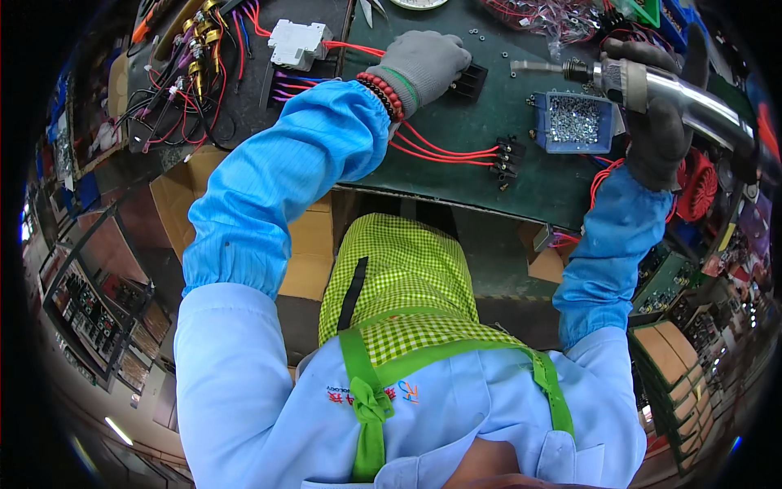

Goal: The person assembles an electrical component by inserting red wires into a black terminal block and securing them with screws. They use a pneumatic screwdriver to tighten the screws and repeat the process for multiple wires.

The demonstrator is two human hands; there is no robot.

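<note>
My left hand (425, 67), in a grey glove, is closed over a black block (470, 81) on the green work mat. Most of that block is hidden under the fingers. Red wires run from a white circuit breaker (298, 45) to this hand. Other red wires (448, 153) pass from below my left wrist to a small black terminal block (508, 159). My right hand (658, 114), in a dark glove, grips a silver power screwdriver (707, 110). Its long socket bit (536, 66) points left, above the mat and apart from the black block.
A blue tray (577, 122) of small metal nuts stands below the bit. Loose nuts (481, 36) lie beyond my left hand. Wired brass-coloured parts (199, 61) fill the left side. Clear plastic bags (550, 24) lie at the back, and a red coil (698, 186) sits far right.
</note>
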